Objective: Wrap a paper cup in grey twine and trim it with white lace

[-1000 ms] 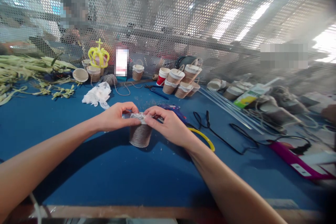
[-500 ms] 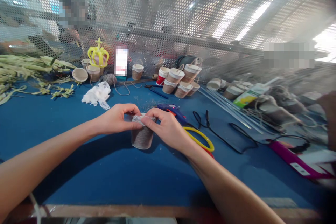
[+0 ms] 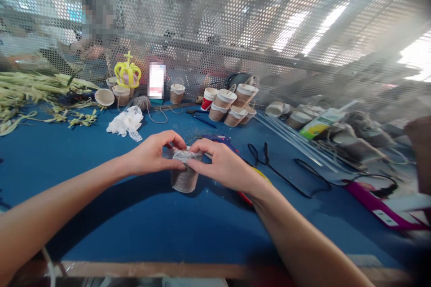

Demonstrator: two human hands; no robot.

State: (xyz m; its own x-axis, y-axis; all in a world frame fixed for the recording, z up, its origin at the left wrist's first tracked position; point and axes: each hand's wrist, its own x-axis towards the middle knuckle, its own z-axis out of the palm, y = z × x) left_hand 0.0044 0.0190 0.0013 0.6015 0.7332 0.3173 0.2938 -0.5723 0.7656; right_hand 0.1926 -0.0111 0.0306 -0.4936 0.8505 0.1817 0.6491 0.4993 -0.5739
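A small twine-wrapped cup (image 3: 184, 179) stands upright on the blue table, with whitish lace-like trim around its rim. My left hand (image 3: 156, 152) pinches the rim from the left, thumb on the near side and fingers over the top. From the right, my right hand (image 3: 218, 161) grips the same rim, its thumb pressed on the trim. Behind my right hand lies a blue glue gun (image 3: 220, 140), partly covered. Scissors with a yellow handle (image 3: 262, 175) and a red part are mostly hidden under my right forearm.
Several finished-looking cups (image 3: 225, 98) are stacked at the back. Crumpled white cloth (image 3: 126, 122), a lit phone (image 3: 156, 80), and pale husks (image 3: 43, 87) lie left. Clear glue sticks (image 3: 292, 139), a black cord (image 3: 286, 170) and a purple power strip (image 3: 373, 204) are right. A perforated screen (image 3: 202, 22) stands behind.
My right hand has spread its thumb lower along the rim and its forearm now covers more of the scissors. The cup has shifted slightly right; both hands stay on it.
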